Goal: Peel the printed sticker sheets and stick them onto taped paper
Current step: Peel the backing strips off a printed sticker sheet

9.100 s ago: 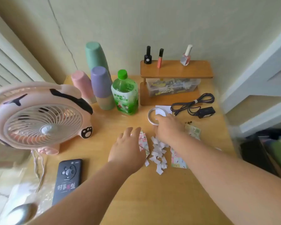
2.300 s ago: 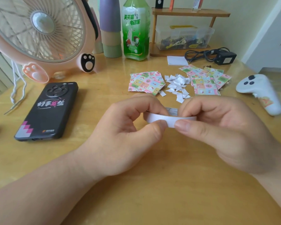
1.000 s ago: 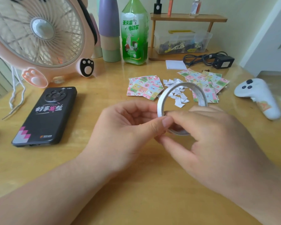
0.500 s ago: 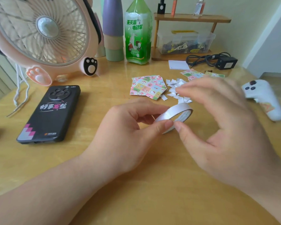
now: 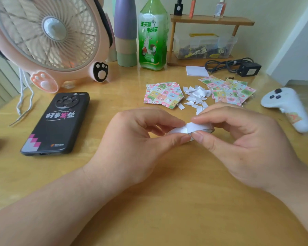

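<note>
A thin white roll of double-sided tape (image 5: pixel 188 129) is held just above the wooden table, between both hands. My left hand (image 5: pixel 132 141) pinches its left side between thumb and fingers. My right hand (image 5: pixel 242 139) pinches the right side, thumb under and forefinger on top of the white band. Behind them lie two piles of printed sticker sheets, one on the left (image 5: pixel 163 95) and one on the right (image 5: pixel 228 89). A heap of white paper scraps (image 5: pixel 196 96) sits between the piles. A small white paper pad (image 5: pixel 196 71) lies further back.
A black phone (image 5: pixel 57 121) lies left of my hands, with a pink fan (image 5: pixel 48 38) behind it. Stacked cups (image 5: pixel 125 32), a green bottle (image 5: pixel 152 36), a wooden shelf (image 5: pixel 212 20) with a clear box, a black charger (image 5: pixel 245 68) and a white controller (image 5: pixel 288 107) line the back and right.
The tape roll was turned upright a second ago and now lies flat. My right hand, lifted and open half a second ago, has come back down and pinches the roll.
</note>
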### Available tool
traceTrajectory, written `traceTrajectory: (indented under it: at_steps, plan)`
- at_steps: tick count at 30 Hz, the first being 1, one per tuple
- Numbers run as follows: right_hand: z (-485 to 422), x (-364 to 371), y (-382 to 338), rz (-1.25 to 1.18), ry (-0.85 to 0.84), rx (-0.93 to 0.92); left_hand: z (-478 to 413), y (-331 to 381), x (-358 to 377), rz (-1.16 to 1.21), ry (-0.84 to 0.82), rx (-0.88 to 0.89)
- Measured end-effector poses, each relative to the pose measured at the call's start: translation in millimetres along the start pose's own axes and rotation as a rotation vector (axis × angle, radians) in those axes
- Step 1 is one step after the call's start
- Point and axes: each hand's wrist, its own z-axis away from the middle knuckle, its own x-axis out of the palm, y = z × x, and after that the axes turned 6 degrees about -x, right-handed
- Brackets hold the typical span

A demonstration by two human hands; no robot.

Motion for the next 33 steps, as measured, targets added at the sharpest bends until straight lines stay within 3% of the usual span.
traceTrajectory:
  at_steps: [10, 16, 20, 27, 30, 33]
  plan:
    - [1, 0, 3, -0.064, 0.033, 0.039, 1, -3, -1, 0.008, 0.000, 0.028]
    - [-1, 1, -1, -0.124, 0.054, 0.066, 1, -5, 1, 0.374, -0.121, -0.095]
    - [-2, 2, -2, -0.132, 0.025, 0.082, -2, -5, 3, 0.442, -0.139, -0.169]
    - [-4, 4, -1, -0.052, -0.002, 0.199, -4, -6, 6, 0.612, -0.099, -0.277]
    - [-5, 7, -7, 0.087, 0.100, 0.261, -5, -5, 9, 0.662, -0.035, -0.336]
    - [-5, 15, -21, -0.004, 0.152, 0.236, -5, -6, 13, 0.674, 0.022, -0.352]
